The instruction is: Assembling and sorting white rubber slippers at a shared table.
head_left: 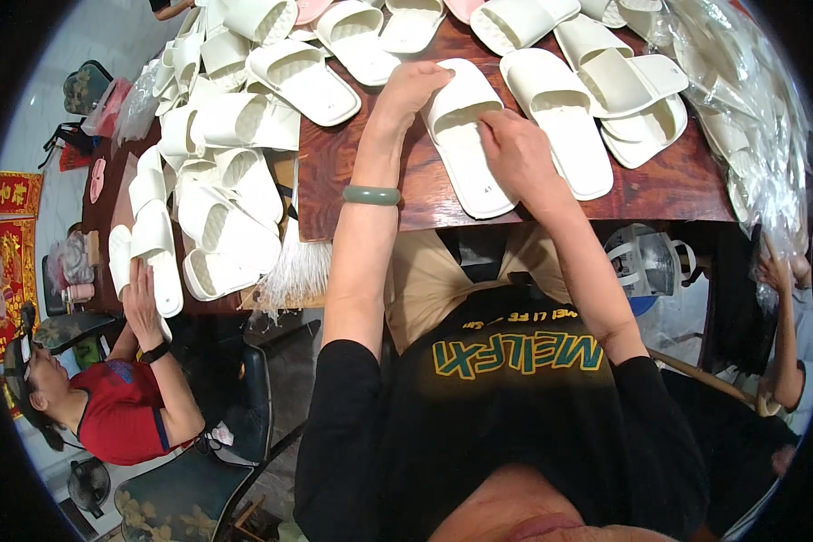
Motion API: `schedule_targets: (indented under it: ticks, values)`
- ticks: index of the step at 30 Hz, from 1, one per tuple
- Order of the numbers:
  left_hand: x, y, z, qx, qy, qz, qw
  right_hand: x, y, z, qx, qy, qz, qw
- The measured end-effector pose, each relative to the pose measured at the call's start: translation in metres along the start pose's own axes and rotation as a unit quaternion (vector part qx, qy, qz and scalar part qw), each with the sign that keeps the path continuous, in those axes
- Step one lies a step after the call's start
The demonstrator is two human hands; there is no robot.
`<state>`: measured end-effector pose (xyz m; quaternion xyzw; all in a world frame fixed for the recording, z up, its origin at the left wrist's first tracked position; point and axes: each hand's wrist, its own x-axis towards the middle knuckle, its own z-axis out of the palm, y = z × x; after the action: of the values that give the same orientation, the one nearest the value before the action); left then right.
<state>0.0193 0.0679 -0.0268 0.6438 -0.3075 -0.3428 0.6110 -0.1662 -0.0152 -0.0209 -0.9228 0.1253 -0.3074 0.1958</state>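
Both hands grip one cream-white moulded foam slide slipper (pixel 461 135) on the dark wooden surface (pixel 668 185), left hand (pixel 411 88) fingers curled over its toe, right hand (pixel 515 149) fingers pressed together on its strap.

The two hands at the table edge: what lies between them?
In the head view, a white slide slipper lies between them on the dark wooden table. The left hand touches its toe end; the right hand rests on its right side.
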Motion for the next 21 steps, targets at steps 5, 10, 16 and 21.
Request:
schedule_targets:
  ticks: [5, 10, 16, 21]
  values:
    - [-0.002, 0.001, 0.005, 0.014, 0.064, 0.047, 0.997, -0.005, 0.0, -0.014, -0.049, 0.012, 0.005, 0.999]
    - [-0.005, -0.003, -0.014, 0.072, 0.132, 0.049, 0.987, 0.001, -0.007, -0.006, -0.085, -0.006, 0.016, 0.996]
    - [-0.013, -0.001, -0.016, 0.195, 0.181, 0.037, 0.963, 0.013, -0.008, 0.012, -0.096, -0.025, 0.009, 0.995]
    - [-0.012, -0.001, -0.021, 0.184, 0.152, 0.013, 0.971, 0.016, -0.009, 0.019, -0.111, -0.033, 0.017, 0.993]
